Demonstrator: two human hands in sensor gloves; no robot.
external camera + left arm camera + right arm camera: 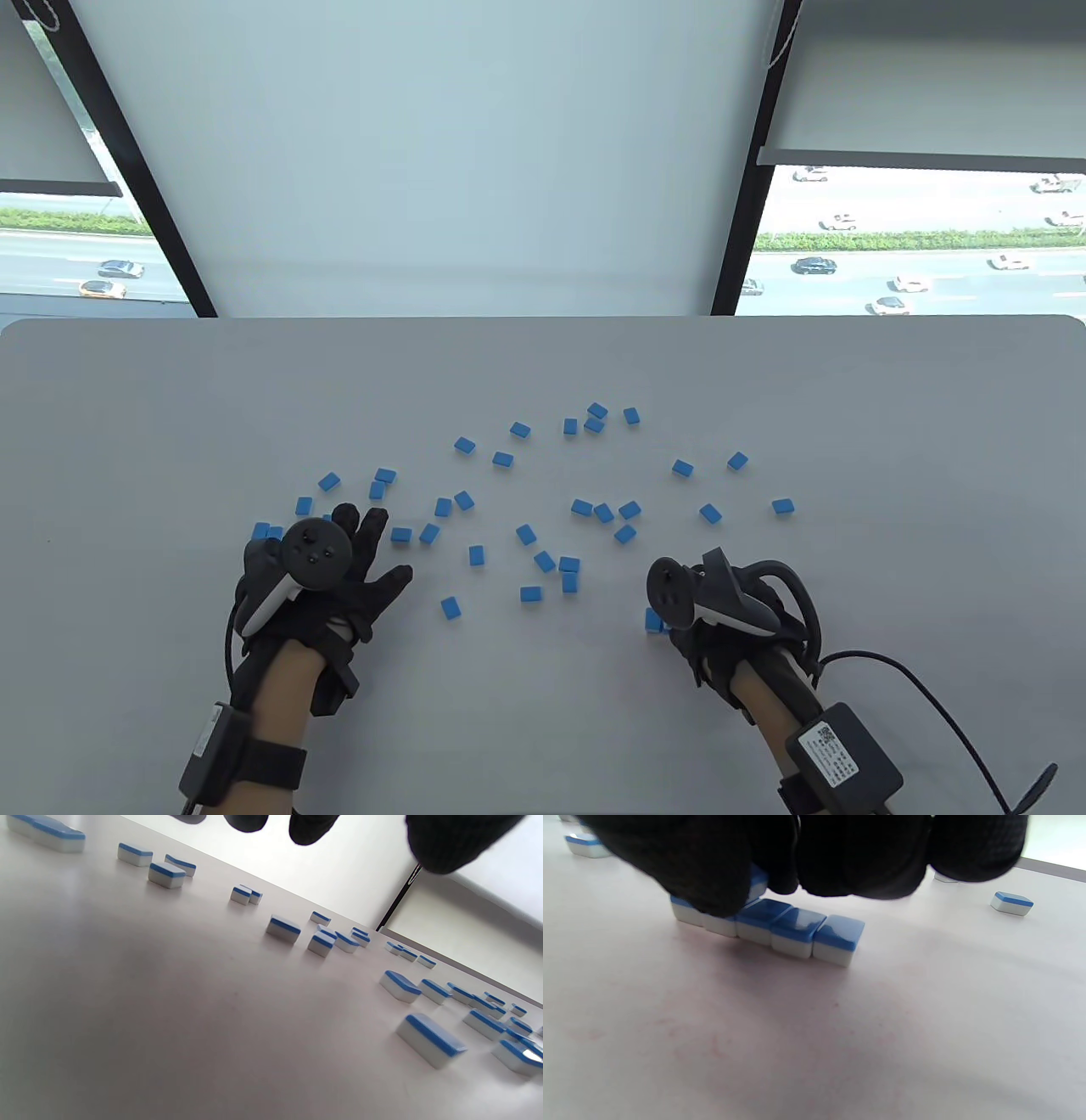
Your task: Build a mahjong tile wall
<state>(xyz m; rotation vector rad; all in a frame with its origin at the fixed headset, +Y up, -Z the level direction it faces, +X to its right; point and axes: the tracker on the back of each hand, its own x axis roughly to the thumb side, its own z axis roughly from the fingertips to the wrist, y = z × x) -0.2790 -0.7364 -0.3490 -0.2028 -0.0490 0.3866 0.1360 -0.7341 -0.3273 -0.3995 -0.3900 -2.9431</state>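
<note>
Many blue-backed white mahjong tiles lie scattered face down across the grey table. A short row of several tiles stands side by side near the front right, and only its end shows in the table view. My right hand curls down over the row's left end and pinches a tile there; in the table view this hand is mostly under its tracker. My left hand hovers flat at the front left with fingers stretched out, holding nothing. Its fingertips hang above loose tiles.
Two tiles sit just left of my left hand. A black cable loops from my right wrist over the table's front right. The table's far edge meets a window blind.
</note>
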